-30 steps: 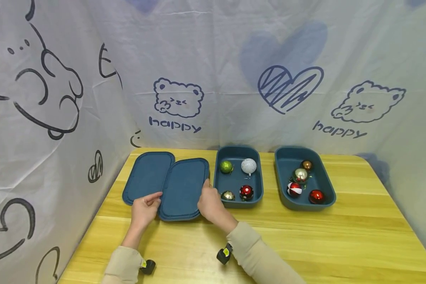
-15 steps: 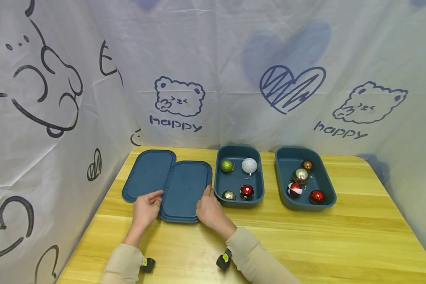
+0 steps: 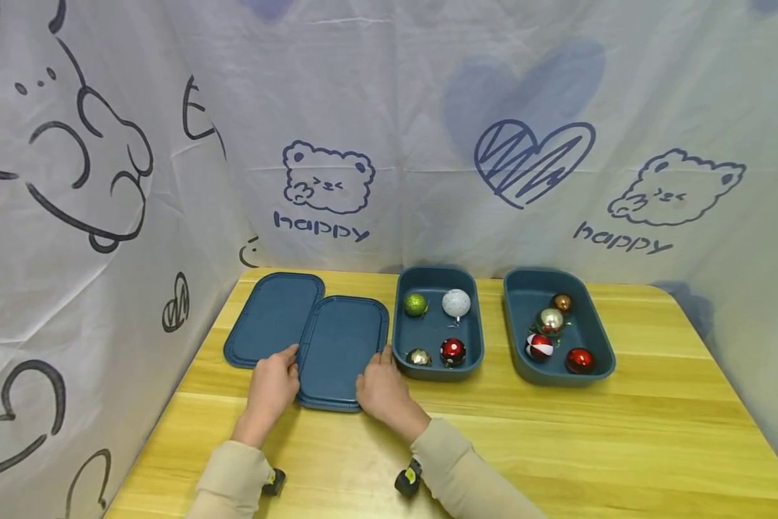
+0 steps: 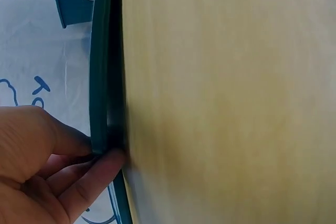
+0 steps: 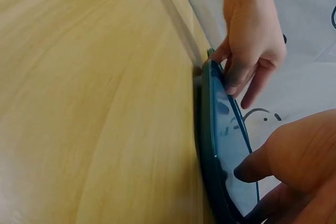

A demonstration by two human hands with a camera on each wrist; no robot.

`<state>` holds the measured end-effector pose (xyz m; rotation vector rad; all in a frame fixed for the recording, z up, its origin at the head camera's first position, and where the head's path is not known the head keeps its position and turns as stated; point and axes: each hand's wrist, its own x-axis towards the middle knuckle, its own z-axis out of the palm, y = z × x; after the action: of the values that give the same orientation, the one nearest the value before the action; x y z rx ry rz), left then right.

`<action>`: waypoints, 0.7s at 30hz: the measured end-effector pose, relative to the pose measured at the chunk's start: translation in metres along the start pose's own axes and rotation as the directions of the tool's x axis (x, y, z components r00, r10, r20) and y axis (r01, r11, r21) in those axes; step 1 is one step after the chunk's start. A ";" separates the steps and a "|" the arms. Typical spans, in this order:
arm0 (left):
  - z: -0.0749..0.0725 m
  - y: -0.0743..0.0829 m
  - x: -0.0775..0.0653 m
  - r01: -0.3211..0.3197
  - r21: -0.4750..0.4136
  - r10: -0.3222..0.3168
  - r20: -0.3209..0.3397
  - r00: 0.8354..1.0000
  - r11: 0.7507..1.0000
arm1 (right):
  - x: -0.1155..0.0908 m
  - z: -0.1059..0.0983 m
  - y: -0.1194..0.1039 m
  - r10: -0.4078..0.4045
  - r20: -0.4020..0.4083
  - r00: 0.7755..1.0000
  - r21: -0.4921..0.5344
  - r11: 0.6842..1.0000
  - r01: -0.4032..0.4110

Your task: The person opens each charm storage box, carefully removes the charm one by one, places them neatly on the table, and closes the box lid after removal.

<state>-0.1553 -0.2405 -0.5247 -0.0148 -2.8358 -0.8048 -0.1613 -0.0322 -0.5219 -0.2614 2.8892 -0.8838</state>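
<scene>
We see a yellow wood table [image 3: 622, 440], and pale cloth [image 3: 427, 86] hangs to the left, behind it and to the right. Big black lines are drawn on the left part. On the back part we see, from the left, one bear [image 3: 329, 180], one scribbled heart [image 3: 533, 163] and a second bear [image 3: 677, 189]. Each bear has "happy" under it.

Now we count. Two blue lids are on the left side. The left lid [image 3: 275, 317] is a bit farther back. The right lid [image 3: 343, 349] is nearer to us, just left of the boxes, and its side laps over the left lid. Two hands have it: the left hand [image 3: 275, 386] pinches its left edge, and the right hand [image 3: 385, 389] grips its right edge.

Next come two blue boxes. In the left box [image 3: 430, 330] we count four balls: green [image 3: 415, 304], gold [image 3: 419, 357], dotted red [image 3: 453, 351] and white [image 3: 456, 303]. In the right box [image 3: 582, 321] we count four more: red-and-white [image 3: 540, 347], silvery [image 3: 550, 320], brown [image 3: 562, 303] and red [image 3: 580, 360].
</scene>
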 end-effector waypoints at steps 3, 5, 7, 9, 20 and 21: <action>0.001 0.000 0.000 -0.034 0.054 0.034 -0.005 0.999 0.998 | -0.002 0.001 0.000 -0.007 -0.006 1.000 -0.024 1.000 0.007; 0.001 0.001 0.000 -0.048 0.097 0.048 0.007 0.999 0.994 | -0.002 0.001 0.000 -0.008 -0.001 1.000 -0.032 0.999 0.008; 0.001 0.002 0.000 -0.062 0.146 0.059 0.026 0.998 0.987 | -0.002 0.000 0.000 -0.010 0.006 1.000 -0.041 0.999 0.010; 0.002 0.004 0.000 -0.078 0.192 0.072 0.040 0.997 0.978 | -0.002 0.000 0.001 -0.012 0.012 1.000 -0.053 0.999 0.012; -0.001 0.013 -0.001 -0.199 0.237 0.192 0.053 0.980 0.951 | -0.005 -0.005 0.006 -0.198 0.082 0.977 -0.153 0.966 0.209; -0.002 0.014 -0.002 -0.224 0.234 0.219 0.047 0.975 0.946 | -0.005 -0.007 0.007 -0.246 0.095 0.965 -0.160 0.953 0.259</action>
<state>-0.1521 -0.2298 -0.5166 -0.3031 -2.8611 -0.4169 -0.1581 -0.0216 -0.5201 -0.6786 2.9065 -0.6402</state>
